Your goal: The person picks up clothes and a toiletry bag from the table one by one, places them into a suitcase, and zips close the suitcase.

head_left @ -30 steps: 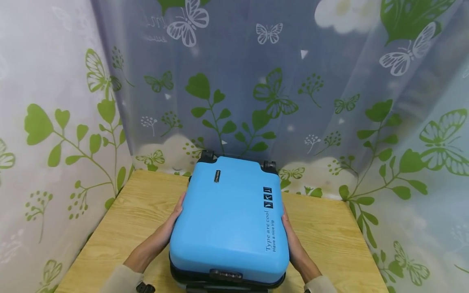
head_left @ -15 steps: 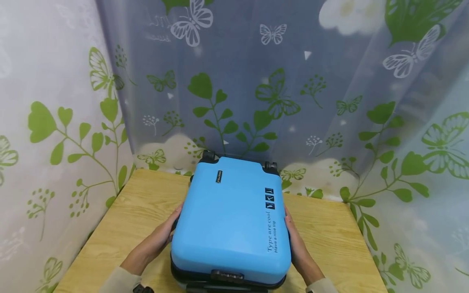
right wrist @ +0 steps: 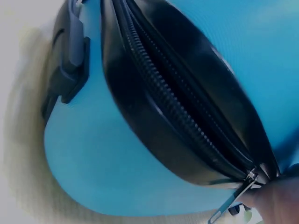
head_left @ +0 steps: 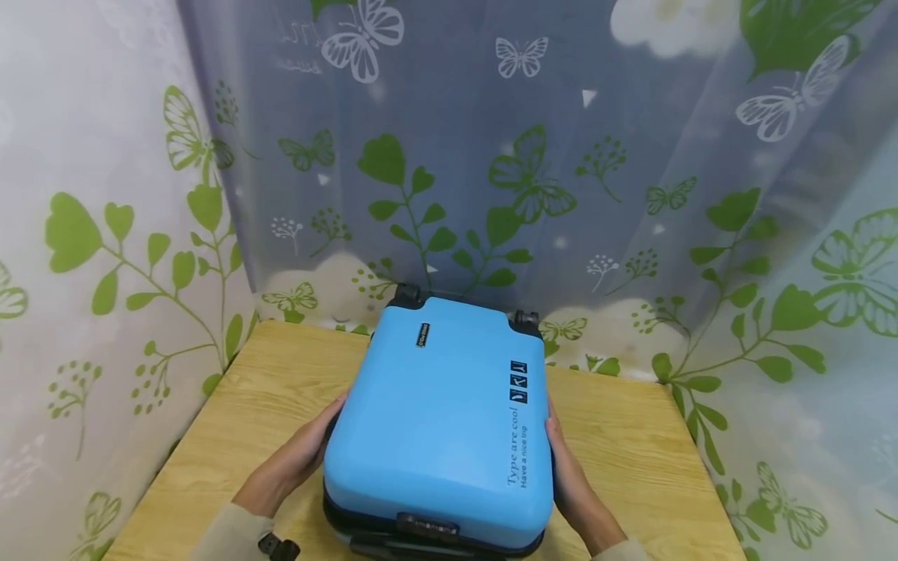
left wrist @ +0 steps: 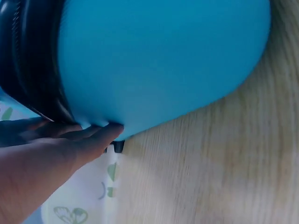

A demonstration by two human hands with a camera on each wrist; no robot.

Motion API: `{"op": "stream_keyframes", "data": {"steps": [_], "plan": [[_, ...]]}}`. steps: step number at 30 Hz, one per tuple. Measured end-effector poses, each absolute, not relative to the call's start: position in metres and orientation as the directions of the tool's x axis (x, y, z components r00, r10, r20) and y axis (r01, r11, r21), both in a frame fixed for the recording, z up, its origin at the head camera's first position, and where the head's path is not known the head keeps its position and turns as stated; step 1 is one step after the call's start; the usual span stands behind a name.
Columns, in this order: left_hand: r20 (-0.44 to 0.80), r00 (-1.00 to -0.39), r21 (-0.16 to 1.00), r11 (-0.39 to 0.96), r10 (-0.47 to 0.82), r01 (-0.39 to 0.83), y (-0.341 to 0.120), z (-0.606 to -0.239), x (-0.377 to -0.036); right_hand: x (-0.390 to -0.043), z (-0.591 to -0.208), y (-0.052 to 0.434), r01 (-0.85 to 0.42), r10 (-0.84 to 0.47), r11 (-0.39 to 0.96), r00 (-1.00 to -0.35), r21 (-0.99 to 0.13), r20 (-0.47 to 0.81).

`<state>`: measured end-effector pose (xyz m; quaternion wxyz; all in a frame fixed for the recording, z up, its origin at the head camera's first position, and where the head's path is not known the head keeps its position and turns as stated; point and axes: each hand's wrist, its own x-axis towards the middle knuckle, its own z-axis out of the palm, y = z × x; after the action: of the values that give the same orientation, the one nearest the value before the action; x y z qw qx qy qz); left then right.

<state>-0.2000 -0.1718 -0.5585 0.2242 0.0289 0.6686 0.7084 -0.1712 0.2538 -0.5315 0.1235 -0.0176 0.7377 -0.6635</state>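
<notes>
A light blue hard-shell suitcase (head_left: 435, 421) lies flat on the wooden table, its wheels toward the back curtain. My left hand (head_left: 295, 460) rests against its left side; in the left wrist view its fingers (left wrist: 100, 137) reach straight along the shell beside the black zipper band (left wrist: 35, 60). On the right side, my right hand (head_left: 571, 471) lies along the edge, most of its fingers hidden. The right wrist view shows part of that hand right beside a metal zipper pull (right wrist: 233, 200). A black combination lock (head_left: 428, 526) sits on the near side.
Wood-grain tabletop (head_left: 624, 444) shows on both sides of the suitcase. Printed curtains with leaves and butterflies enclose the table, the back curtain (head_left: 449, 171) close behind the wheels (head_left: 526, 319). A black side handle (right wrist: 70, 56) is on the lower shell.
The suitcase has turned slightly, its wheeled end shifting right. Both hands stay at its sides; the left has slid a little toward the near end.
</notes>
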Motion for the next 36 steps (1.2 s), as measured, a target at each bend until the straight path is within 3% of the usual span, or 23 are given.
{"op": "stream_keyframes", "data": {"steps": [7,17,27,36], "plan": [[-0.262,-0.887,0.952,-0.051,0.381,-0.303,-0.184,-0.557,-0.214,-0.159,-0.532,0.233,0.160,-0.110,0.102,-0.979,-0.982,-0.171],[-0.285,-0.891,0.950,-0.017,0.354,-0.310,-0.193,-0.560,-0.219,-0.150,-0.528,0.224,0.264,0.041,0.079,-0.964,-0.961,-0.262],[-0.238,-0.875,0.967,0.023,0.422,-0.253,-0.201,-0.559,-0.213,-0.172,-0.539,0.244,0.141,0.071,0.024,-0.988,-0.990,-0.139],[-0.287,-0.838,0.957,0.100,0.465,-0.272,-0.213,-0.559,-0.198,-0.204,-0.544,0.267,0.117,0.085,0.034,-0.990,-0.993,-0.114]]}}
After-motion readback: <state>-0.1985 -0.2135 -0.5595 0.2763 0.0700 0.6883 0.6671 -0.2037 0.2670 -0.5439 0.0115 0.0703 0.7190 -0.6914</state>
